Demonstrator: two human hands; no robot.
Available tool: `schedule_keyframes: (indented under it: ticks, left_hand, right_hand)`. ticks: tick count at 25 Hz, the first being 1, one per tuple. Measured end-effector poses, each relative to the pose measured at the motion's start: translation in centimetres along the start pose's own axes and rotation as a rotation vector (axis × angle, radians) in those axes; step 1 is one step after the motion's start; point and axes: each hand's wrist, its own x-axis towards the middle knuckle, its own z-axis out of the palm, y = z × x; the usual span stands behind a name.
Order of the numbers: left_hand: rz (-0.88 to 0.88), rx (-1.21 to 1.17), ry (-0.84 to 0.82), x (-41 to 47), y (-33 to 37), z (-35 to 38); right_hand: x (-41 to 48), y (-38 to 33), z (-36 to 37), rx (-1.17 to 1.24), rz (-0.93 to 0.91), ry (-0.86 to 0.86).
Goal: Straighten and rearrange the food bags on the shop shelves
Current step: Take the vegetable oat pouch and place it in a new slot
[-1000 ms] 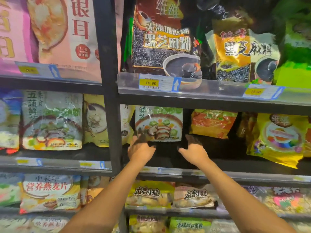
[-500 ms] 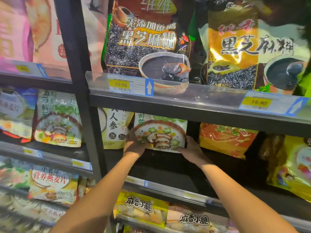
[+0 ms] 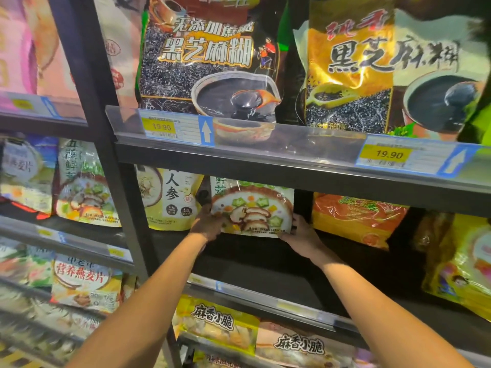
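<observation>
Dark metal shop shelves (image 3: 265, 168) rise in tiers, split by a black upright post (image 3: 117, 166). On the middle tier, the left hand (image 3: 207, 224) and right hand (image 3: 303, 235) clasp the lower corners of a mushroom-picture food bag (image 3: 252, 205), which stands upright, set back from the shelf's front edge. Bare dark shelf lies in front of it. A ginseng bag (image 3: 170, 197) marked 人参 stands just left; an orange bag (image 3: 353, 221) stands right. Above, a black sesame bag (image 3: 207, 57) reads 黑芝麻糊; a price tag (image 3: 162, 127) reads 19.90.
</observation>
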Motion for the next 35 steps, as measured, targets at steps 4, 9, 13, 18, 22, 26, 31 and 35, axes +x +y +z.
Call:
schedule_keyframes:
  ticks: [4, 9, 13, 18, 22, 26, 31, 35]
  left_hand:
    - [0.058, 0.216, -0.003, -0.5, -0.4, 0.2]
    - [0.03, 0.175, -0.102, -1.0, -0.7, -0.5]
    - [0.049, 0.189, -0.217, -1.4, -0.5, -0.4]
    - [0.034, 0.177, -0.338, -1.8, -1.0, -1.2]
    - [0.037, 0.136, -0.379, -2.9, -1.4, -1.3]
    - [0.071, 0.105, -0.364, -3.6, -1.5, -1.3]
    - [0.118, 0.043, -0.304, -5.3, -0.9, -1.9]
    - [0.109, 0.042, -0.309, -7.2, 0.4, -2.6]
  right_hand:
    - [-0.1, 1.8, -1.6, 0.01, 0.036, 0.035]
    - [-0.5, 2.4, -2.4, 0.024, 0.041, 0.024]
    - [-0.7, 1.9, -2.0, 0.028, 0.027, 0.037]
    - [-1.1, 3.2, -3.6, 0.035, 0.026, -0.015]
    - [-0.6, 2.7, -4.1, 0.287, -0.039, -0.03]
    - [-0.7, 0.0, -3.2, 0.533, -0.024, -0.139]
    - [-1.6, -0.7, -2.7, 0.553, 0.01, -0.088]
    - [-2.9, -0.7, -3.2, 0.554, -0.041, -0.038]
